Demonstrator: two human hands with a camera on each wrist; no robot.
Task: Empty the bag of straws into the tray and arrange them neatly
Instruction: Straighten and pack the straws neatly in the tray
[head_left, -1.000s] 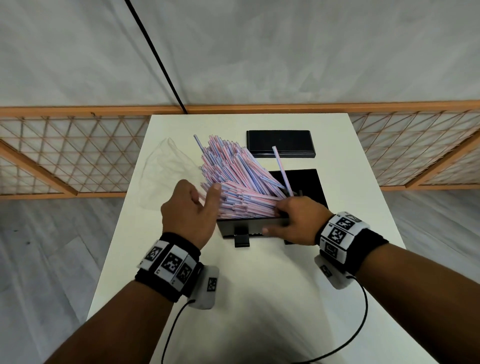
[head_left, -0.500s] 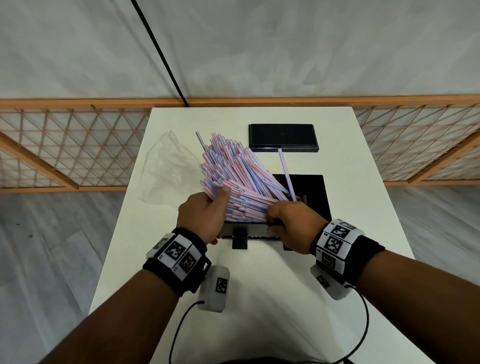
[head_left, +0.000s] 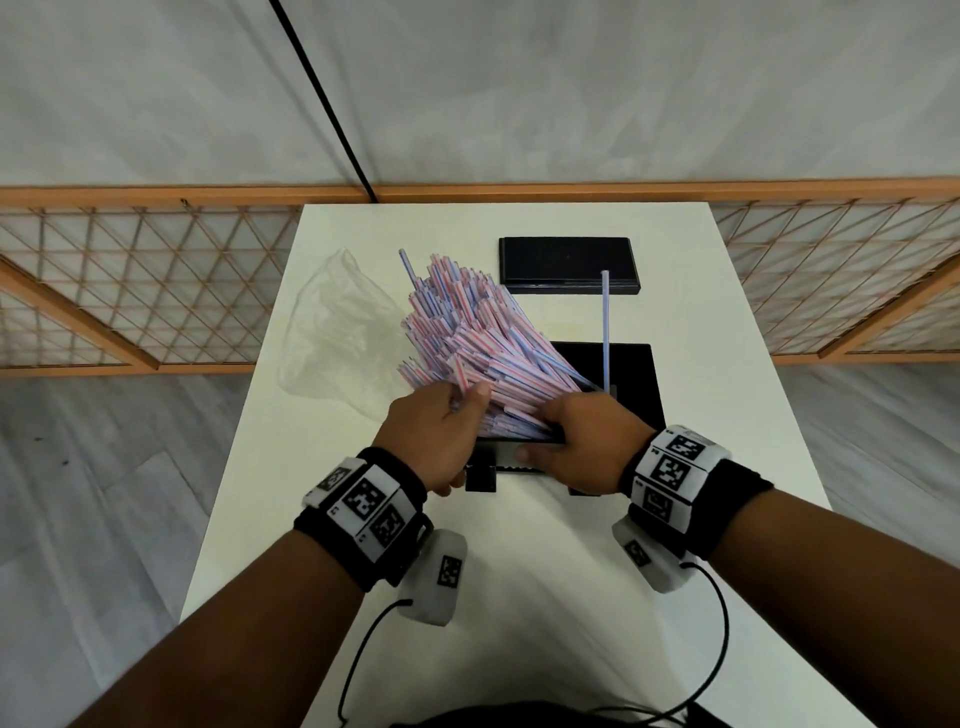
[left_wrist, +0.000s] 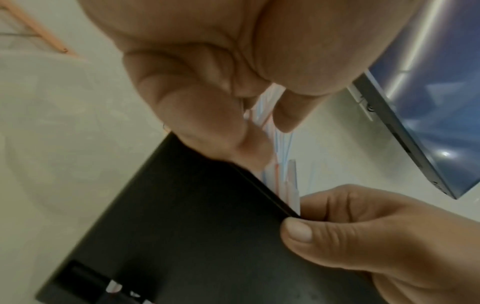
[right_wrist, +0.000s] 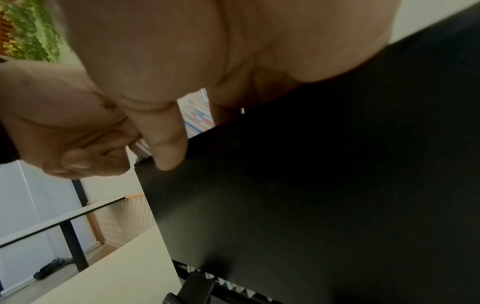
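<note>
A thick bundle of pink-and-blue striped straws (head_left: 467, 332) stands with its near ends in the black tray (head_left: 631, 374) and fans up and out to the far left. My left hand (head_left: 467, 402) grips the bundle's left side low down; in the left wrist view the fingers (left_wrist: 197, 115) curl round the straws (left_wrist: 270, 127). My right hand (head_left: 540, 436) pinches the tray's near wall (right_wrist: 311, 185), its thumb (right_wrist: 167, 148) outside and the fingers over the rim by the straw ends (right_wrist: 197, 115). A single straw (head_left: 605, 327) stands upright apart from the bundle.
The empty clear plastic bag (head_left: 337, 332) lies on the white table (head_left: 519, 571) left of the straws. A flat black lid (head_left: 569, 265) lies at the far edge. A black clip (head_left: 480, 475) juts from the tray's front. Orange lattice railings (head_left: 130, 286) flank the table.
My left hand has moved in from the left and closed on the straws. The right hand has shifted left along the tray's near edge. The single straw now stands more upright.
</note>
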